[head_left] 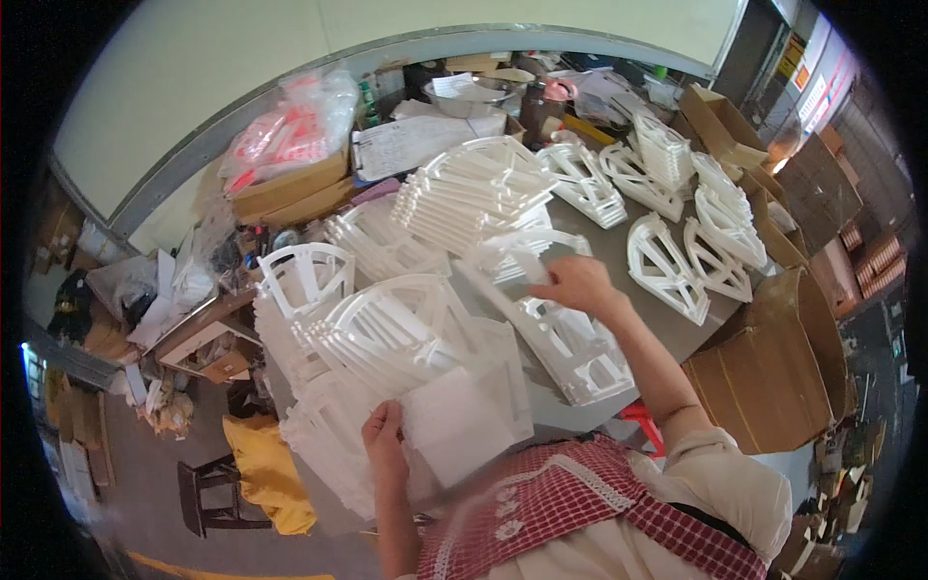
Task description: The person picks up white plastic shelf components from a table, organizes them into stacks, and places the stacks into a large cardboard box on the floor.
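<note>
My left hand (384, 425) pinches the edge of a white, soft-looking sheet or pouch (459, 425) near the table's front edge. To the right and farther off, my right hand (580, 287) has its fingers closed on the end of a white plastic piece (527, 266), which is smeared by motion. Below that hand lies a white fan-shaped plastic frame (580, 353) with cut-out slots. A stack of similar curved frames (391, 319) rests just beyond my left hand. More translucent white sheets or pouches (329, 435) lie around and under the one I hold.
A large pile of white frames (474, 193) covers the middle back, with smaller groups (667, 266) at the right. An open cardboard box (773, 362) stands against the right side. Behind are a clipboard (425, 145), plastic bags (295, 126) and a metal bowl (474, 97).
</note>
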The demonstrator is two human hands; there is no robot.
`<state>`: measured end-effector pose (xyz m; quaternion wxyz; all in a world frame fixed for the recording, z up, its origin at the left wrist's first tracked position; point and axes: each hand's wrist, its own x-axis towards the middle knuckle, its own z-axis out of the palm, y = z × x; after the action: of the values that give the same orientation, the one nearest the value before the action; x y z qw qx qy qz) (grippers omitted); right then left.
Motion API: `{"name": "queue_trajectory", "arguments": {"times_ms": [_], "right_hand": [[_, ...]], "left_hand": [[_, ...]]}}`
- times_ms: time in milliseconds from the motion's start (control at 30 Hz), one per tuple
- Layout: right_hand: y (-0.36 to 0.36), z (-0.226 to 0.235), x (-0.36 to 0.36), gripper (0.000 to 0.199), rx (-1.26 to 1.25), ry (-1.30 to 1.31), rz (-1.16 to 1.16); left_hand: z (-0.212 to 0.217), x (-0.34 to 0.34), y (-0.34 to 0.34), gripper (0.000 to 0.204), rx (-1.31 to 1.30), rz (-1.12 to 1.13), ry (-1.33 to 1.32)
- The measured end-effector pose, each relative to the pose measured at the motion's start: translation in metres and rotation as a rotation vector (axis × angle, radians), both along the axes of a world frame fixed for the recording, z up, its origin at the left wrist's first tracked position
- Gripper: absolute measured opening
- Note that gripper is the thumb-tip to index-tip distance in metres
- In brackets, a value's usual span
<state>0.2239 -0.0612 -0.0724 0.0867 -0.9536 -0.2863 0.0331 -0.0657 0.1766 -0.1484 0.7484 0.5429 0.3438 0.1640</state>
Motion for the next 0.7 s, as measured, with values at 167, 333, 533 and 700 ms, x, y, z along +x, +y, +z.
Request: {"name": "queue_trajectory", "arguments": {"times_ms": [167, 333, 533, 700], "right_hand": [[-0.088, -0.052, 0.016, 0.055, -0.255, 0.084, -0.151], [-0.070, -0.075, -0.008, 0.061, -0.370, 0.080, -0.038], [0.050, -0.053, -0.012, 0.023, 0.132, 0.010, 0.401], [0.170, -0.043, -0.012, 0.011, 0.477, 0.381, 0.915]], "left_hand": [[0.003, 0.004, -0.001, 0.018, -0.002, 0.009, -0.021], [0.002, 0.005, 0.002, 0.017, -0.035, 0.007, -0.017], [-0.010, 0.002, 0.007, 0.019, -0.023, -0.019, 0.003], [-0.012, 0.002, 0.009, 0.019, 0.003, -0.026, 0.030]]}}
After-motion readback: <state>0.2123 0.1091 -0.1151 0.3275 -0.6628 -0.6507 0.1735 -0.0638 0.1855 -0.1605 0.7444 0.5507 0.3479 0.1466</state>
